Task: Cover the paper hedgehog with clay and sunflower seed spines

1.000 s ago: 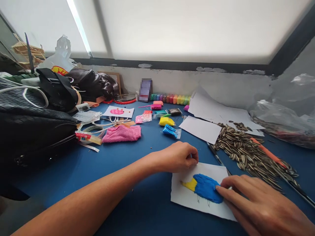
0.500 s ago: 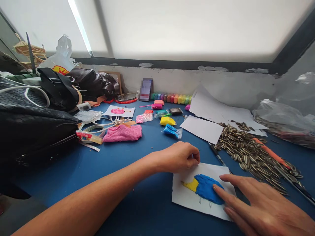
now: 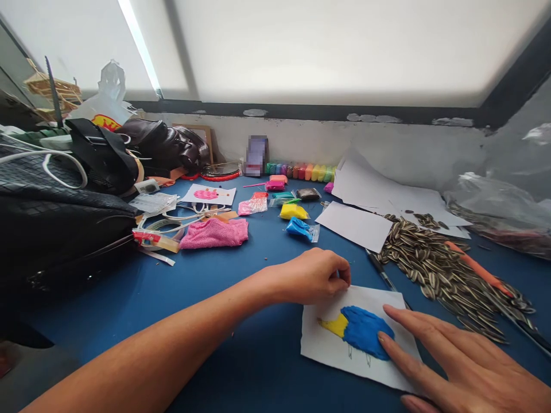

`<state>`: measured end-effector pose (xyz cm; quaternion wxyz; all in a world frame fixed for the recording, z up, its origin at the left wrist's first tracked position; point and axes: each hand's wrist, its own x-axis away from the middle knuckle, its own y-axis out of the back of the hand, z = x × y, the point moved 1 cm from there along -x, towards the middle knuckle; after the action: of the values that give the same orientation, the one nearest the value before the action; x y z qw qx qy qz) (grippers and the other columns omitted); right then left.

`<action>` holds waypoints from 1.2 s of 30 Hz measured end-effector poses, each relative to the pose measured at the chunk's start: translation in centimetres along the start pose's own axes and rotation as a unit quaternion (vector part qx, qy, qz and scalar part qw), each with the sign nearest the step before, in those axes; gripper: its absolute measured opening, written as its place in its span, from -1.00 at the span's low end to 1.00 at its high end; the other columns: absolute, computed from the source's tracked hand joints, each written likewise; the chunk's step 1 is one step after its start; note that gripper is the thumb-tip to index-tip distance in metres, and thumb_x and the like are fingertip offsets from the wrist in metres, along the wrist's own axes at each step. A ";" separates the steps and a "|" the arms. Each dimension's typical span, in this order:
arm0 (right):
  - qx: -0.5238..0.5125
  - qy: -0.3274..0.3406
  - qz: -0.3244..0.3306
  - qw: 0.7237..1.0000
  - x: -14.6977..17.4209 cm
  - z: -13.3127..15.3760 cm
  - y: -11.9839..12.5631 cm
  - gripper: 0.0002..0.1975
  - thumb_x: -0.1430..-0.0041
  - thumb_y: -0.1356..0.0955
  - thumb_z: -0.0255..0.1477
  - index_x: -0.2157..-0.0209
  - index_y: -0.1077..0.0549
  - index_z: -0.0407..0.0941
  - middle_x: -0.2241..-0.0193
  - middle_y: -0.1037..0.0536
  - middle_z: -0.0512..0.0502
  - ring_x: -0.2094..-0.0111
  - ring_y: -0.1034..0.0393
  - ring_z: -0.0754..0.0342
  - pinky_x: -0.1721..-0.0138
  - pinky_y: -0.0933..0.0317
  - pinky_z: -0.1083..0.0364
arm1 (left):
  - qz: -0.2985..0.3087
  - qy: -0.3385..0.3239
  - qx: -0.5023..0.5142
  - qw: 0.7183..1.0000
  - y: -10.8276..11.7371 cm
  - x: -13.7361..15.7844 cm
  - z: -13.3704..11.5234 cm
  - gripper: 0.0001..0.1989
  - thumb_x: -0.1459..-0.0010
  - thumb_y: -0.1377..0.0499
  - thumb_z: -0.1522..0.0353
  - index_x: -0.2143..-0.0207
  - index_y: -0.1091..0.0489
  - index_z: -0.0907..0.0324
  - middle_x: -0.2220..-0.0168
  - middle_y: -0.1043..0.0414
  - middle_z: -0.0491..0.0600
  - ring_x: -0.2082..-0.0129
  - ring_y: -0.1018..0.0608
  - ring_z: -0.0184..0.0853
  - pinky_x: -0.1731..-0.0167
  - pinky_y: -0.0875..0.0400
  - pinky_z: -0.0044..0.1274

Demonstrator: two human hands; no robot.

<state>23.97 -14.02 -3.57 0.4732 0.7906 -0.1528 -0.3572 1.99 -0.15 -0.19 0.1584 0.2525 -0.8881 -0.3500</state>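
A small white sheet of paper lies on the blue table, bearing a drawn animal with stick legs in pencil. Blue modelling clay is pressed over its body, and yellow clay covers the pointed part at its left. My left hand is closed at the paper's upper edge, its fingertips curled down against it and partly hidden. Over the paper's right side my right hand is open with fingers spread. One fingertip rests at the right end of the blue clay.
Sunflower seeds lie heaped at right, with a pen and an orange-handled tool. Farther back are bagged blue clay, yellow clay and white papers. A pink cloth and black bag are left.
My right hand has shifted slightly right, its fingertip sliding toward the right end of the blue clay. My left hand stays at the paper's upper edge.
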 end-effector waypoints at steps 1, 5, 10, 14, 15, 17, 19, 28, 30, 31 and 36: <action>0.000 0.003 -0.002 1.000 0.0 0.0 0.1 -0.60 -0.28 -0.26 -0.21 -0.06 -0.49 -0.01 -0.12 -0.50 -0.23 -0.01 -0.46 -0.22 0.20 -0.39 -0.08 | 0.000 0.001 0.000 1.000 0.0 0.0 -0.1 -0.80 -0.16 -0.08 0.51 0.24 -0.50 0.27 0.33 -0.54 -0.04 0.39 -0.47 -0.40 0.35 -0.29 -0.60; -0.018 0.010 0.004 1.000 -0.1 0.0 0.4 -0.64 -0.26 -0.29 -0.22 -0.03 -0.51 0.04 -0.17 -0.46 -0.19 -0.06 -0.44 -0.23 0.17 -0.40 -0.09 | 0.005 0.004 -0.003 1.000 0.1 0.1 -0.2 -0.79 -0.16 -0.08 0.53 0.23 -0.50 0.28 0.31 -0.55 -0.02 0.38 -0.47 -0.40 0.37 -0.28 -0.61; -0.009 -0.007 0.011 1.000 -0.3 -0.1 0.5 -0.61 -0.27 -0.28 -0.21 -0.06 -0.49 -0.01 -0.22 -0.39 -0.22 -0.09 -0.42 -0.26 0.13 -0.39 -0.13 | 0.006 0.008 -0.008 1.000 0.1 0.0 -0.3 -0.79 -0.16 -0.08 0.53 0.22 -0.50 0.28 0.31 -0.55 -0.03 0.37 -0.48 -0.40 0.38 -0.27 -0.61; 0.006 -0.006 0.019 1.000 -0.1 -0.3 0.2 -0.59 -0.28 -0.25 -0.21 -0.06 -0.48 -0.05 -0.20 -0.40 -0.32 -0.10 -0.39 -0.29 0.16 -0.41 -0.16 | 0.006 0.008 -0.012 1.000 0.0 0.0 -0.3 -0.78 -0.17 -0.08 0.52 0.21 -0.50 0.27 0.31 -0.54 -0.03 0.37 -0.47 -0.40 0.39 -0.26 -0.61; 0.008 -0.008 0.026 1.000 0.0 -0.3 0.2 -0.59 -0.28 -0.25 -0.21 -0.07 -0.48 -0.06 -0.19 -0.41 -0.34 -0.10 -0.39 -0.31 0.17 -0.41 -0.17 | 0.006 0.008 -0.013 1.000 0.0 0.0 -0.3 -0.78 -0.17 -0.08 0.52 0.20 -0.50 0.27 0.30 -0.54 -0.02 0.37 -0.47 -0.40 0.39 -0.26 -0.61; 0.009 -0.019 0.036 0.999 0.1 -0.3 0.1 -0.58 -0.28 -0.25 -0.20 -0.07 -0.48 -0.05 -0.17 -0.42 -0.34 -0.09 -0.40 -0.33 0.17 -0.40 -0.20 | 0.007 0.007 -0.013 1.000 0.1 0.1 -0.3 -0.78 -0.17 -0.08 0.52 0.20 -0.50 0.28 0.29 -0.54 -0.02 0.36 -0.47 -0.40 0.38 -0.26 -0.61; 0.012 -0.041 0.038 0.998 0.2 -0.4 0.1 -0.55 -0.28 -0.25 -0.18 -0.10 -0.46 -0.06 -0.17 -0.42 -0.33 -0.08 -0.40 -0.34 0.15 -0.39 -0.22 | 0.007 0.008 -0.014 1.000 0.1 0.1 -0.4 -0.78 -0.18 -0.08 0.52 0.20 -0.50 0.28 0.29 -0.54 -0.01 0.36 -0.47 -0.40 0.38 -0.26 -0.61; 0.030 -0.046 0.053 0.997 0.1 -0.3 -0.3 -0.52 -0.30 -0.22 -0.16 -0.19 -0.39 0.04 -0.22 -0.39 -0.19 -0.08 -0.42 -0.23 0.13 -0.39 -0.11 | 0.006 0.008 -0.027 1.000 0.0 0.1 -0.2 -0.78 -0.18 -0.08 0.50 0.19 -0.50 0.26 0.29 -0.54 -0.03 0.36 -0.48 -0.40 0.35 -0.28 -0.61; 0.028 -0.050 0.053 0.997 0.1 -0.4 -0.3 -0.52 -0.31 -0.21 -0.17 -0.20 -0.37 0.02 -0.24 -0.37 -0.19 -0.11 -0.40 -0.22 0.09 -0.38 -0.12 | 0.005 0.008 -0.029 1.000 0.0 0.1 -0.2 -0.78 -0.18 -0.09 0.50 0.19 -0.50 0.26 0.29 -0.54 -0.03 0.37 -0.48 -0.40 0.35 -0.29 -0.61; 0.028 -0.048 0.050 0.997 0.1 -0.5 -0.2 -0.51 -0.31 -0.22 -0.18 -0.21 -0.36 0.01 -0.25 -0.35 -0.20 -0.12 -0.39 -0.23 0.08 -0.37 -0.13 | 0.004 0.007 -0.030 1.000 0.0 0.1 -0.3 -0.78 -0.18 -0.09 0.50 0.19 -0.50 0.26 0.29 -0.54 -0.03 0.37 -0.48 -0.41 0.35 -0.29 -0.61; 0.034 0.020 0.049 0.998 0.6 -0.8 0.0 -0.39 -0.20 -0.29 -0.10 -0.26 -0.28 0.07 -0.32 -0.23 -0.23 -0.10 -0.41 -0.29 0.19 -0.39 -0.13 | 0.003 0.009 -0.027 1.000 0.1 0.0 -0.3 -0.78 -0.17 -0.09 0.52 0.20 -0.50 0.26 0.29 -0.56 -0.03 0.36 -0.49 -0.40 0.34 -0.30 -0.61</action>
<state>24.96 -13.87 -3.56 0.4662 0.8048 -0.1941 -0.3120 2.08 -0.31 0.10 0.1742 0.2481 -0.8776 -0.3715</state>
